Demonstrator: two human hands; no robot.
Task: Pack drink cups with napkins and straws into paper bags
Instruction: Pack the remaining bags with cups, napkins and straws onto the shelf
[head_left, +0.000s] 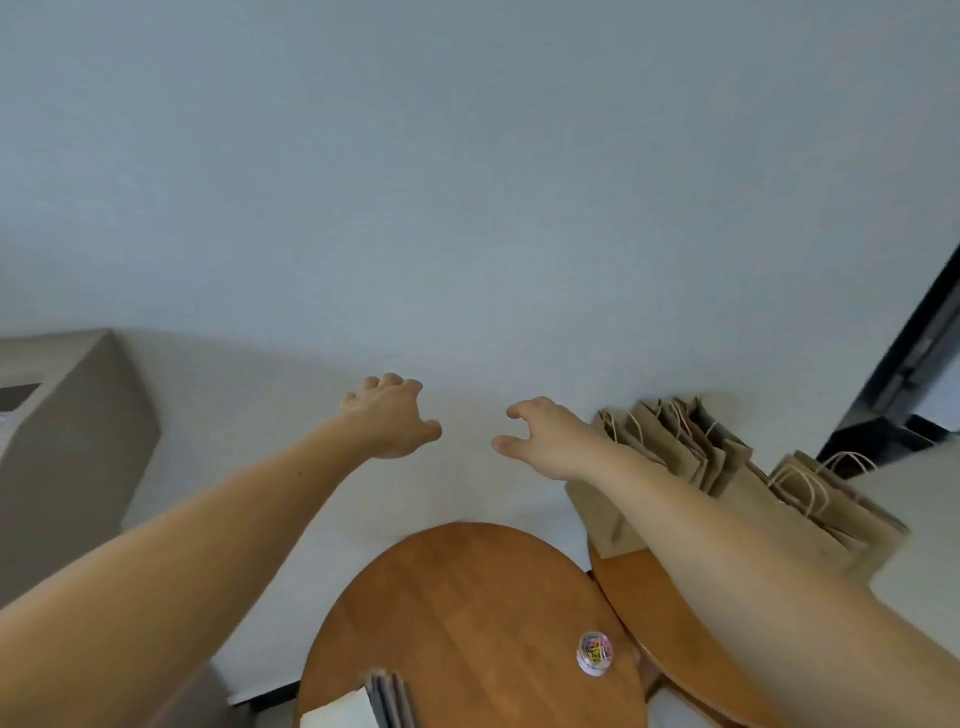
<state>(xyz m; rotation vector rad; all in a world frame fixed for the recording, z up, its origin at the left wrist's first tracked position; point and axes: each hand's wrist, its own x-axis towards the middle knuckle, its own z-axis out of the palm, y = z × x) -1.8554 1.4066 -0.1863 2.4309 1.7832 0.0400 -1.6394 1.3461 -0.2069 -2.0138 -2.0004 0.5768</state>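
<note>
Both my arms stretch forward over the tables toward the white wall. My left hand hangs in the air with loosely curled fingers and holds nothing. My right hand is likewise empty, fingers relaxed, just left of a row of brown paper bags with twine handles that stand on the right-hand table. More paper bags lean further right. A small clear cup with a colourful print stands on the round wooden table. A stack of flat white and grey items lies at the table's near edge.
A second wooden table adjoins the round one on the right, partly under my right forearm. A beige cabinet stands at the left. A dark door frame is at the far right.
</note>
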